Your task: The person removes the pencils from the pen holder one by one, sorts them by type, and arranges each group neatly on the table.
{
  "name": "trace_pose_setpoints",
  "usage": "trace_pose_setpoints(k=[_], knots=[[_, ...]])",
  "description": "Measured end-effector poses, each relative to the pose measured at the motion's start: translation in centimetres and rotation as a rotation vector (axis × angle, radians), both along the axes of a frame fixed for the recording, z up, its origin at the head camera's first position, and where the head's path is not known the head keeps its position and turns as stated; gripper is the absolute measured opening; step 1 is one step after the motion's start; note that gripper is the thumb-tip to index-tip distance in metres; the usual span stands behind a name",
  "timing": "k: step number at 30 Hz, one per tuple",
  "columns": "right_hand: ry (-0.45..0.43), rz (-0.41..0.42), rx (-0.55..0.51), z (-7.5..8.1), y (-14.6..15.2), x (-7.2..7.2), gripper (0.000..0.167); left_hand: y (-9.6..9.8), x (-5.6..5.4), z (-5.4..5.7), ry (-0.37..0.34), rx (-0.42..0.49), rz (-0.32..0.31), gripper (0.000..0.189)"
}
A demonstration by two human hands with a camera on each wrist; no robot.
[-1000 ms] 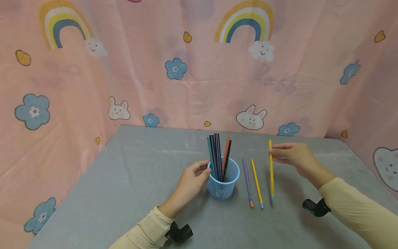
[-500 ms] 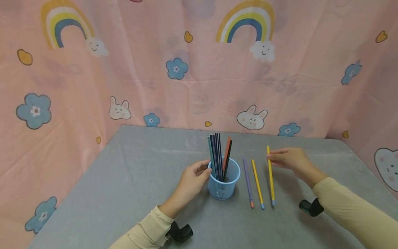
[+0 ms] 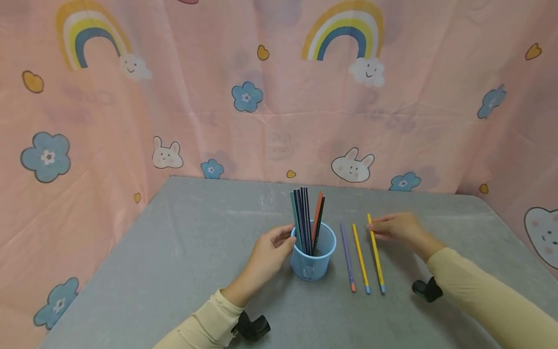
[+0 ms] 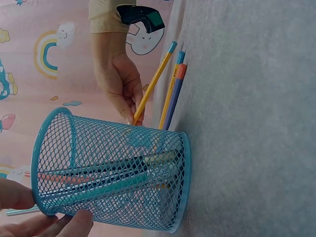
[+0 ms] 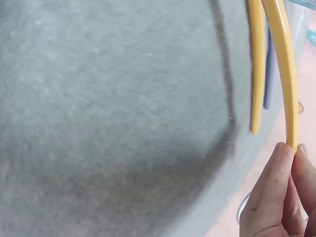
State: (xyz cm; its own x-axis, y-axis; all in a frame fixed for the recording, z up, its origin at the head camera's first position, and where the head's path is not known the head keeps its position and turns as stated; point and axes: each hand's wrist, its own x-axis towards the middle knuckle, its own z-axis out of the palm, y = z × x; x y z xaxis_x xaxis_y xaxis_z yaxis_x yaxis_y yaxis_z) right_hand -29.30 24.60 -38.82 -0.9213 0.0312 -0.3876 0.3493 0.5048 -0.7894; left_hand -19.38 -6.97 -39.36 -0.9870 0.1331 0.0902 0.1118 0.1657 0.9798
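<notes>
A slim yellow pencil (image 3: pixel 376 252), blue at its near end, is pinched near its far end by the right hand (image 3: pixel 398 230). Left of it lie another yellow pencil (image 3: pixel 361 258), its dark lettering too small to read, and a purple pencil (image 3: pixel 348 257). Farther left, the left hand (image 3: pixel 270 249) grips the rim of a round blue wire-mesh cup (image 3: pixel 310 267) holding upright pencils (image 3: pixel 303 213), on a mottled grey table (image 3: pixel 209 271)

No text can be read: one yellow pencil (image 4: pixel 170 91) carries dark print (image 4: pixel 174 78) along its side (too small to make out).
</notes>
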Motion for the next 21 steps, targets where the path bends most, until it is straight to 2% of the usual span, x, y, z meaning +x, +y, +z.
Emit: trace_pose_setpoints(k=[10, 16, 21], knots=[[-0.005, 0.024, -0.039, -0.5, 0.1, -0.1, 0.043, 0.0, -0.3, -0.2, -0.002, -0.016, 0.008, 0.038], [-0.028, -0.015, -0.029, -1.1, 0.0, -0.6, 0.041, 0.0, -0.1, 0.1, 0.002, -0.009, 0.004, 0.038], [-0.02, 0.007, 0.006, -1.8, -0.2, -0.8, 0.04, 0.0, 0.0, -0.1, 0.011, -0.005, -0.001, 0.038]])
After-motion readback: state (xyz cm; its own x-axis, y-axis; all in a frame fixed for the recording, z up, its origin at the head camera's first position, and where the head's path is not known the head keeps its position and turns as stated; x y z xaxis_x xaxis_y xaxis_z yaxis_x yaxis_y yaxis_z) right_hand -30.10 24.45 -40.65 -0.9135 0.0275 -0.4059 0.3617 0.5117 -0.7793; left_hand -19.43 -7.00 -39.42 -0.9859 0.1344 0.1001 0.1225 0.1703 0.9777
